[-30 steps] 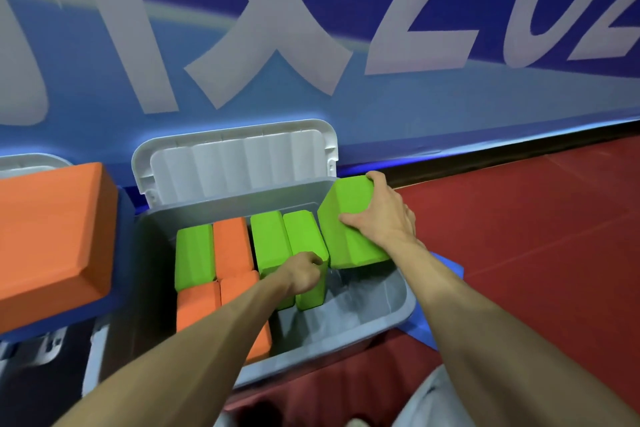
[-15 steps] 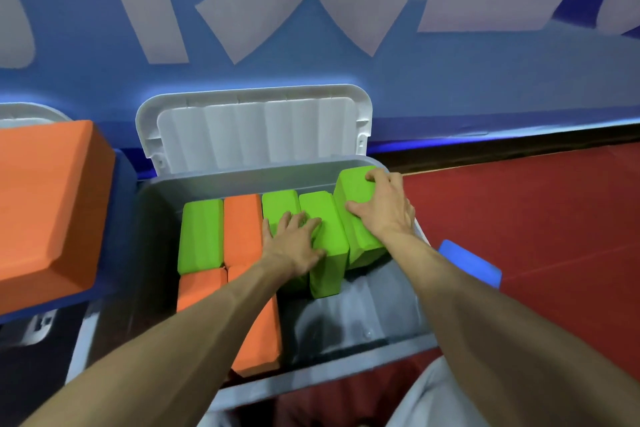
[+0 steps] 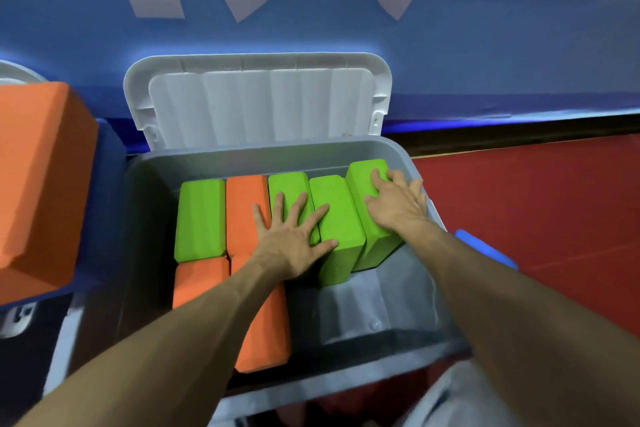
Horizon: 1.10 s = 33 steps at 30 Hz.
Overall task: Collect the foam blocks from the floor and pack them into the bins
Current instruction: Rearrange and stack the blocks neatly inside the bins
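A grey plastic bin (image 3: 391, 315) holds several green and orange foam blocks standing side by side. My left hand (image 3: 292, 236) lies flat with fingers spread on the middle green blocks (image 3: 341, 229) and the orange block (image 3: 246, 211). My right hand (image 3: 398, 204) presses palm-down on the rightmost green block (image 3: 363, 180), which leans against the bin's right wall. Another green block (image 3: 199, 218) stands at the far left, with orange blocks (image 3: 201, 279) in front of it. The bin's front right part is bare.
The bin's grey lid (image 3: 263, 104) stands open against the blue wall behind. A large orange foam block (image 3: 38, 177) tops a second bin on the left. A blue object (image 3: 485, 250) pokes out beside the bin's right wall, on the red floor (image 3: 536, 218).
My right hand has lowered the tilted green block into the bin beside the other two. My left hand opened from a fist to a flat palm on the blocks. The view moved closer.
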{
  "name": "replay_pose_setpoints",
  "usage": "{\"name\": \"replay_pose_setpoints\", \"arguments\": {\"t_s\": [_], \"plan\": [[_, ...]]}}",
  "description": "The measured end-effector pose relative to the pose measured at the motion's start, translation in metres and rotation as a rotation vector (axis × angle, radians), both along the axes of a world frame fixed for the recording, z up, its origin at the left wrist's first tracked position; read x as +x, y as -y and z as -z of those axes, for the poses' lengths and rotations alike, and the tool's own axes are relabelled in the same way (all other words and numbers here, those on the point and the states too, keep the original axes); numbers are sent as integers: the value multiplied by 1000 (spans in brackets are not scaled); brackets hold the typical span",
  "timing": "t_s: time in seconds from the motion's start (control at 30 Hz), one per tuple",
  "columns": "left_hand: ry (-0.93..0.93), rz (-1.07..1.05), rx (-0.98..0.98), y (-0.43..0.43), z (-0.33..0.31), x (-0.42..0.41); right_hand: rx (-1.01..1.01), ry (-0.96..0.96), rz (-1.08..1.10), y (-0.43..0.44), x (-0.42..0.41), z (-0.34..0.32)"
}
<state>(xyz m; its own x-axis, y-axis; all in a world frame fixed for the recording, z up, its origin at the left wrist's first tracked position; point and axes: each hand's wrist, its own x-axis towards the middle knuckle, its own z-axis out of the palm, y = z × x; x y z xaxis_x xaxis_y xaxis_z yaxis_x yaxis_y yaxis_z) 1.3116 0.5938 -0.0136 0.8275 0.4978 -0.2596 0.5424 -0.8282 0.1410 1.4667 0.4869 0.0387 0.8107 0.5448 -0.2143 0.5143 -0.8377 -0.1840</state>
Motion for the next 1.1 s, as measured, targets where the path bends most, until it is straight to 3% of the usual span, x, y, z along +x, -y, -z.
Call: {"name": "replay_pose_setpoints", "arguments": {"t_s": [0.43, 0.53, 0.6, 0.67, 0.77, 0.87, 0.97, 1.1], "plan": [[-6, -21, -23, 2, -3, 4, -197, 50, -151, -23, 34, 20], [-83, -49, -74, 2, -20, 11, -217, -50, -184, -17, 31, 10], [-140, -49, -81, 1, -38, 18, -121, -212, -183, -6, 30, -9], [-69, -104, -140, 4, -56, 26, 34, -315, -154, 13, 28, -29], [154, -149, -336, 21, -81, 40, 255, -276, -65, 47, 29, -49], [237, -75, -442, 45, -109, 58, 429, -214, 80, 83, 37, -57], [237, 17, -529, 73, -132, 83, 456, -203, 277, 125, 49, -50], [119, 233, -488, 119, -137, 121, 474, -272, 548, 180, 63, -17]]}}
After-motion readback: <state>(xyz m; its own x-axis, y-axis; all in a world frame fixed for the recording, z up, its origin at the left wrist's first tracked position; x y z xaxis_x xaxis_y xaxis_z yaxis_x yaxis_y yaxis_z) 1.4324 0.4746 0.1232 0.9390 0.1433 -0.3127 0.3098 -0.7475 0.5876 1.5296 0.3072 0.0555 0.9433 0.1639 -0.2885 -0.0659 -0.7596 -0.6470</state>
